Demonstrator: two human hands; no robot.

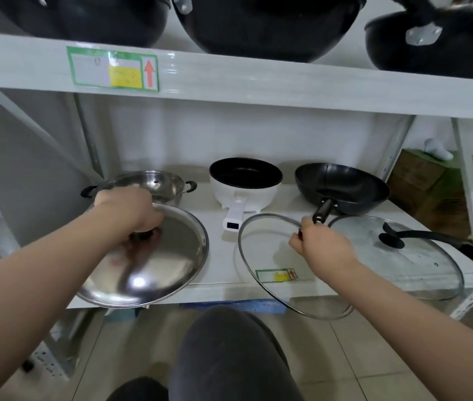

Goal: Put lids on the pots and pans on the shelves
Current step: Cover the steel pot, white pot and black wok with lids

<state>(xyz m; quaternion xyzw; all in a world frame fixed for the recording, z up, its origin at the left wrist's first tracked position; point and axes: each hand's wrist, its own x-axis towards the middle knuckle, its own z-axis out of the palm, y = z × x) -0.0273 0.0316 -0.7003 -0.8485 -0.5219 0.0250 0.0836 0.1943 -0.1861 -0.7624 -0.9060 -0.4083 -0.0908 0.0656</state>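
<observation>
On the lower shelf (218,285) stand a steel pot (154,185) at the left, a white electric pot (245,183) in the middle and a black wok (345,188) at the right, all uncovered. My left hand (131,208) grips the knob of a steel lid (154,261), held tilted in front of the steel pot. My right hand (320,244) holds a glass lid (270,264) by its knob, lifted and tilted over the shelf's front edge. A second, larger glass lid (403,256) with a black knob lies flat at the right.
The upper shelf (258,79) carries three large black woks (267,24) close overhead. A slanted shelf brace (467,180) stands at the right, with cardboard boxes (432,192) behind it. My knees (229,351) are below the shelf edge, over a tiled floor.
</observation>
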